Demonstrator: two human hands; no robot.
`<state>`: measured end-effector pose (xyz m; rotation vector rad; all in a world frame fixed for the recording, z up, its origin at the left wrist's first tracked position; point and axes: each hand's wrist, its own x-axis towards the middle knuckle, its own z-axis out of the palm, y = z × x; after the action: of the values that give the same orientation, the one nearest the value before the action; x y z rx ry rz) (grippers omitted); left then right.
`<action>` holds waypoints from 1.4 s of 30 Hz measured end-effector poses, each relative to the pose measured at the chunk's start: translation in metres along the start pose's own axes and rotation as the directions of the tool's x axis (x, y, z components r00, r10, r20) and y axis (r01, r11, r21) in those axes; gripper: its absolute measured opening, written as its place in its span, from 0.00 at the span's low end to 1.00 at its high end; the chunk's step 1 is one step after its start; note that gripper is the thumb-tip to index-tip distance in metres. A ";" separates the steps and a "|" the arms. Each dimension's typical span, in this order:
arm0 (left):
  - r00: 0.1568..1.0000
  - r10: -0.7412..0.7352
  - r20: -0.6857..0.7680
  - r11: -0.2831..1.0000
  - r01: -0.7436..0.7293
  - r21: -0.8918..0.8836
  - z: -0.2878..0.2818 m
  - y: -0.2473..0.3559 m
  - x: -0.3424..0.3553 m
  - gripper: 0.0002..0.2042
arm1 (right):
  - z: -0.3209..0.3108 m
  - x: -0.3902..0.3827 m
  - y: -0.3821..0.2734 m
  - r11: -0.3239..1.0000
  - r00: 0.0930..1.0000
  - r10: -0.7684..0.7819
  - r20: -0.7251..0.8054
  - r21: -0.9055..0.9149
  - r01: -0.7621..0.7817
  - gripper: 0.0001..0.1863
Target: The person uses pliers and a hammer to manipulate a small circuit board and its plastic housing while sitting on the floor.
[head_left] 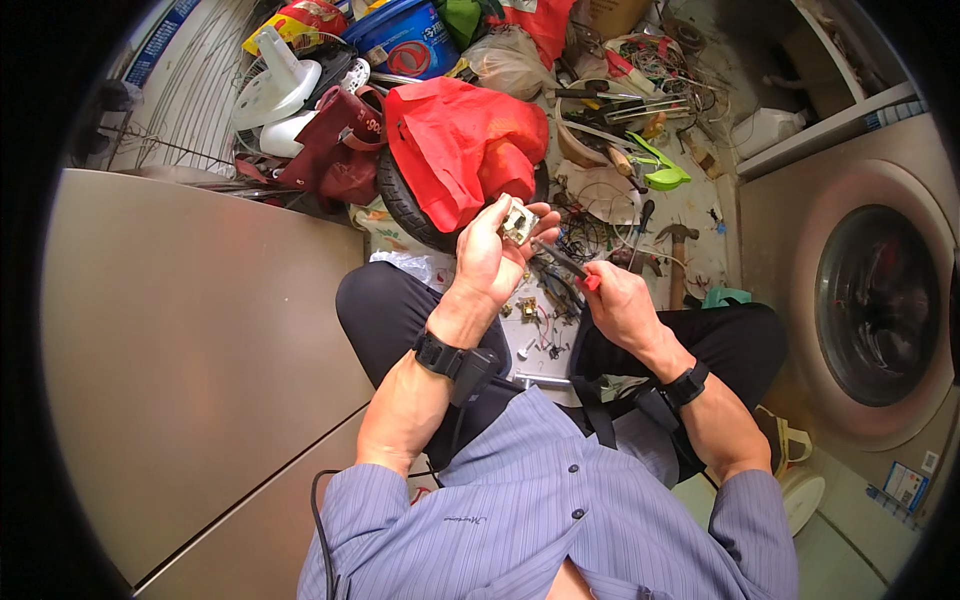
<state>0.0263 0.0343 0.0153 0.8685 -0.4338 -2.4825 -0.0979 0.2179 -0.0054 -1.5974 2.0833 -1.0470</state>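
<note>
My left hand (487, 255) is raised in the middle, its thumb and fingers closed around a small white square electrical part (518, 222) with metal and a dark piece inside its open face. From the right, my right hand (622, 312) grips a red-handled tool (590, 281) with a long dark shaft. Its tip points at the left hand, close to the lower edge of the part; whether they touch, I cannot tell. Below, between my knees, a small brass-coloured part (527, 308) lies among loose screws and wire bits.
A red bag (460, 140) covers a black tyre (402, 208) just ahead. To the right lie a hammer (678, 262), green-handled cutters (660, 165) and tangled wires. A washing machine (790, 230) stands at the right, a large metallic panel (200, 330) at the left, a blue bucket (405, 42) behind.
</note>
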 end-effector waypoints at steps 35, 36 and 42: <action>0.990 0.111 0.082 0.983 -0.122 0.135 0.000 -0.004 0.004 0.09 | -0.029 0.007 -0.008 0.593 0.688 0.298 0.662 0.437 -0.676 0.11; 0.987 0.108 0.117 0.982 -0.124 0.143 -0.001 -0.004 0.004 0.09 | -0.030 0.008 -0.010 0.558 0.683 0.295 0.668 0.460 -0.691 0.11; 0.985 0.080 0.151 0.981 -0.105 0.164 0.002 -0.006 0.003 0.09 | -0.037 0.011 -0.010 0.482 0.660 0.226 0.716 0.507 -0.714 0.13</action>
<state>0.0210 0.0378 0.0128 0.7179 -0.7310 -2.4569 -0.1179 0.2199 0.0290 -0.6332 1.2411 -0.8795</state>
